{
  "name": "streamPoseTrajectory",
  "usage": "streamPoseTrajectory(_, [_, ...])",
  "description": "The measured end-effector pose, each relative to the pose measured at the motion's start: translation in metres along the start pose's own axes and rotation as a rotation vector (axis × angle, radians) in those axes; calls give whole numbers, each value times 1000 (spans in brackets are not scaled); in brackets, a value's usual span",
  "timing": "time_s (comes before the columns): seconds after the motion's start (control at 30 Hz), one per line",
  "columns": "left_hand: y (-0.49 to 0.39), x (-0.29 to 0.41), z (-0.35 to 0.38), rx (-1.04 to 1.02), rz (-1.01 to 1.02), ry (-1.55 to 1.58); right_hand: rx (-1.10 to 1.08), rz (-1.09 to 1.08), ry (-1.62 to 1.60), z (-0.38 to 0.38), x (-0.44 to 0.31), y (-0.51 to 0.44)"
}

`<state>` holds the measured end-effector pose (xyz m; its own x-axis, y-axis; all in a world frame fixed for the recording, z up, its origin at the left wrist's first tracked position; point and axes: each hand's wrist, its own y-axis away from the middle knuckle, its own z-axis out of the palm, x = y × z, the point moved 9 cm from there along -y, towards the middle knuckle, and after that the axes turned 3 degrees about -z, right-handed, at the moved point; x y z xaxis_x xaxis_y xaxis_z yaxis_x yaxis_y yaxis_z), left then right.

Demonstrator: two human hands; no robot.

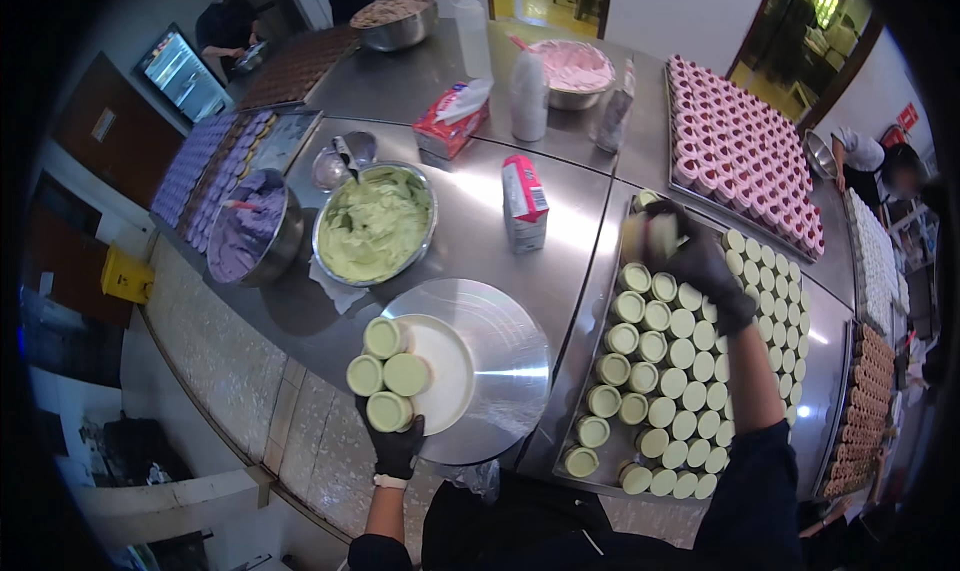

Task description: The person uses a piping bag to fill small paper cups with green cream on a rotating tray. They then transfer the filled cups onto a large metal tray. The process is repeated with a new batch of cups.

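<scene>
My left hand [394, 443], in a black glove, curls around the nearest of several small round cakes [390, 411] with pale green cream tops. These cakes sit close together at the left of a white disc [442, 376] on a metal turntable [510, 368]. Whether my fingers also reach under the disc is hidden. My right hand [694, 259], gloved in black too, is over the far part of a metal tray [559, 462] of similar green-topped cakes [682, 353]. It grips one small cake [652, 237], blurred. Some tray cakes have flat tops, others show a ring.
Left of the turntable stand bowls of green cream [375, 226] and purple cream [251, 229]. A carton [525, 203], a tissue box [450, 120] and a pink cream bowl [574, 72] are farther back. Pink-topped cakes [742, 151] fill another tray. A co-worker [874, 158] stands at right.
</scene>
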<state>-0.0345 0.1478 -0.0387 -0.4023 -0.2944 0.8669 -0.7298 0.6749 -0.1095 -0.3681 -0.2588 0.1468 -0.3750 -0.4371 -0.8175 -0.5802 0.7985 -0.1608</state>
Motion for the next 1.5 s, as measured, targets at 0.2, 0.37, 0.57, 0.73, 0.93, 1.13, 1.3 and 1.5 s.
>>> streamPoseTrajectory(0.2, [-7,35,1,15,46,156,-397,-234,-99,205,-117,29])
streamPoseTrajectory(0.37, [-12,30,1,-3,51,187,-533,-256,83,273,-126,26])
streamPoseTrajectory(0.57, [-14,22,0,-13,78,117,-415,-321,-9,292,-127,20])
streamPoseTrajectory(0.73, [-12,4,4,-45,96,55,-308,-168,-184,243,-108,31])
streamPoseTrajectory(0.93, [-4,-27,-3,-39,19,107,311,-250,90,39,-15,18])
streamPoseTrajectory(1.13, [1,-68,-18,-64,-190,-126,343,371,567,-129,189,-13])
streamPoseTrajectory(1.3, [7,-67,-26,7,-204,-49,-198,378,1122,-98,285,-16])
streamPoseTrajectory(1.5, [15,-73,-34,-44,-341,-145,-563,575,1286,-74,332,-7])
